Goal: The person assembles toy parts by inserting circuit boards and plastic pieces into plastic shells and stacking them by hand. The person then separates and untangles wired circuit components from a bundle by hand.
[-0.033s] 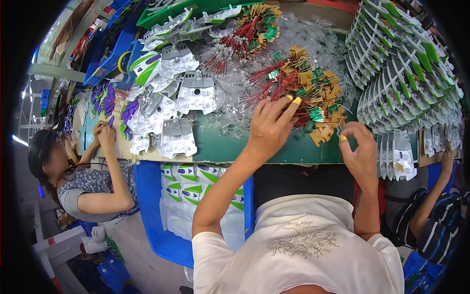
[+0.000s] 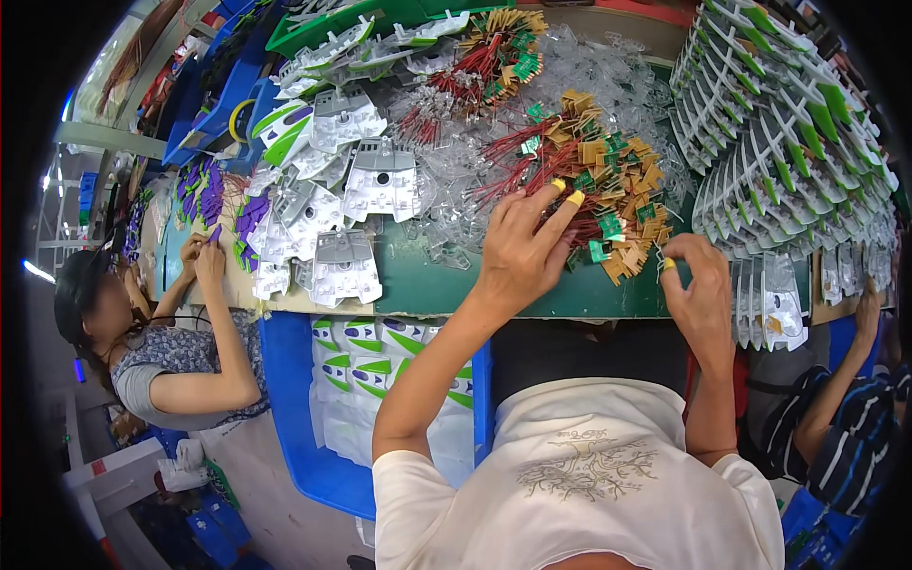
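My left hand (image 2: 521, 249) reaches over a heap of small green circuit boards with red wires and tan tabs (image 2: 622, 180). Yellow covers sit on two of its fingertips. Those fingers are stretched and apart, and I see nothing held in them. Just beside its thumb lies a green board (image 2: 598, 250). My right hand (image 2: 700, 285) is at the heap's right edge, thumb and forefinger bent together, each end partly yellow. Between them shows a thin pale piece (image 2: 661, 264), too small to name.
White and grey plastic shells (image 2: 380, 180) lie left on the green table (image 2: 427, 275). Clear plastic parts (image 2: 608, 76) spread behind the heap. Tall stacks of shells (image 2: 788, 180) stand right. A blue bin (image 2: 290, 408) sits below the table edge. Co-workers (image 2: 190, 370) work at both sides.
My left fingers have shifted slightly, and the green boards beside the thumb have moved a little. My right thumb and forefinger have moved slightly, with the thin pale piece between them.
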The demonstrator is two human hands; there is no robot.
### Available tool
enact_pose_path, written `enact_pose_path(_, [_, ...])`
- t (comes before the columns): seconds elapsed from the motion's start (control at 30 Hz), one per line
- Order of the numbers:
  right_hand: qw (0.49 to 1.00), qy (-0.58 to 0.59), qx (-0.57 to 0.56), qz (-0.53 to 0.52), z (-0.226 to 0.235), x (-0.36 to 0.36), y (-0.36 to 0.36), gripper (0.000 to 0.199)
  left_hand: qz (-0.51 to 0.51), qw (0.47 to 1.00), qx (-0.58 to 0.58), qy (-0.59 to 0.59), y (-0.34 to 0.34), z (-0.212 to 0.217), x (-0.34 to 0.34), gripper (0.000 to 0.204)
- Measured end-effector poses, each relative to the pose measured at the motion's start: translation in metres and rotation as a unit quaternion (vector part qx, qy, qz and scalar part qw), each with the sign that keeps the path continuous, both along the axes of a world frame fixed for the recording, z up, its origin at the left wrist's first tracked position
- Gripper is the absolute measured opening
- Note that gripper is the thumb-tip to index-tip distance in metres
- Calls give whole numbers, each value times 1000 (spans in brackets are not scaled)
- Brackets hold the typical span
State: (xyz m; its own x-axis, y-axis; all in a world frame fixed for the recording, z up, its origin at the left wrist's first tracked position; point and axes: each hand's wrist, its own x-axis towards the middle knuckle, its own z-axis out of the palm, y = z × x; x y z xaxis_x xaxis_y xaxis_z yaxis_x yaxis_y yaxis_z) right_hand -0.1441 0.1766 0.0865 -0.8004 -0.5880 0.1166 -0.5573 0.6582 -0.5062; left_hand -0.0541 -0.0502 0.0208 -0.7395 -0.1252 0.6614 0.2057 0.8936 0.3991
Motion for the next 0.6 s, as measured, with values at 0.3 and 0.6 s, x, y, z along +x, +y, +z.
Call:
enact_pose_path(0.3, [934,218,-205,194,-3,-29,-126,15,-25,997,65,-11,1,14,3,50])
enact_pose_path(0.6, [943,250,-144,167,-27,-53,-177,20,58,986,131,88,-16,7,-4,20])
